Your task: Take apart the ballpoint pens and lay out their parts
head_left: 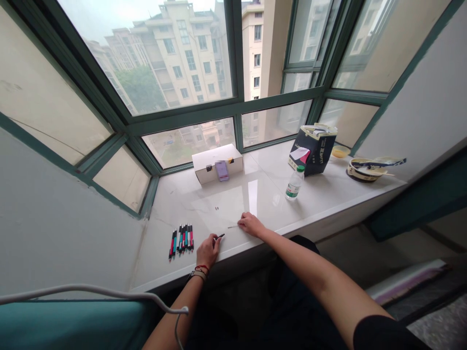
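Pinching a dark pen part (219,237) near the front edge of the white sill (314,204), the left hand (207,250) has its fingers closed around it, one end left sticking out to the right, probably so that this end stays reachable; the right hand (251,224), just beyond and to the right, appears closed on the end of a thin rod (232,226), which points left towards the other hand, though the fingers hide the exact contact.

Left of both hands lies a row of pens (181,240), side by side and roughly parallel, perhaps to keep them countable and out of the working space; two tiny pieces (216,208) lie farther off, close together, perhaps so neither gets lost.

Against the far window stands a white box (204,163); a bottle (294,184) and a dark bag (313,148) stand to the right, well apart from the hands, seemingly just set aside.
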Motion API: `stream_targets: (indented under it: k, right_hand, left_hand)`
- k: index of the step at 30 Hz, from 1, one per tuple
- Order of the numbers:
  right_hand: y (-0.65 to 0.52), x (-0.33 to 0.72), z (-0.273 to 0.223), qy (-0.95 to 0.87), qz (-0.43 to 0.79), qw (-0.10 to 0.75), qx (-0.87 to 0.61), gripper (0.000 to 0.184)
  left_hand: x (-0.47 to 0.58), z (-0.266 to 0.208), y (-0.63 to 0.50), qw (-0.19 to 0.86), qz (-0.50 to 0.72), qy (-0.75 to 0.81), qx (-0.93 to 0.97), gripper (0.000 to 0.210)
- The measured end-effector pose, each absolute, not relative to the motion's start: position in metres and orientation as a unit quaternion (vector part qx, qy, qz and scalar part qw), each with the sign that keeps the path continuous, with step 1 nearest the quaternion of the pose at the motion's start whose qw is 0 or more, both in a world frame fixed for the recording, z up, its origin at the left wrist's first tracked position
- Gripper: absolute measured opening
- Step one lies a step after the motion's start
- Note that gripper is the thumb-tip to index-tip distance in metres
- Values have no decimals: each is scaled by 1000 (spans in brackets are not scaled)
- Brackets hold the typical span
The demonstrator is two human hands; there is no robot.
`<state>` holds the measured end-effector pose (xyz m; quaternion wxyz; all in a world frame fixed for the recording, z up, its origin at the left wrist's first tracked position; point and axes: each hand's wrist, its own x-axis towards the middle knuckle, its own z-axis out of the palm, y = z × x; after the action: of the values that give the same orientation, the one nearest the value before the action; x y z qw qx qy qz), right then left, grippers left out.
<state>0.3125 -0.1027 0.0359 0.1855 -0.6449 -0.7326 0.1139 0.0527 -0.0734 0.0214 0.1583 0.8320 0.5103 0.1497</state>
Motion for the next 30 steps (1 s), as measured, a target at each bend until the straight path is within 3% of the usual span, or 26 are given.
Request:
stream_targets:
  k: [10, 19, 30]
  right_hand:
    - [-110, 258, 30, -726, 163, 242, -622, 23]
    - [-107, 244, 22, -744, 183, 195, -612, 24]
    - [-111, 249, 18, -747, 188, 242, -591, 23]
  left_hand:
    - [52, 23, -75, 171, 155, 497, 837, 27]
    - [53, 29, -77, 174, 142, 486, 845, 27]
    - [53, 29, -78, 143, 122, 459, 868, 31]
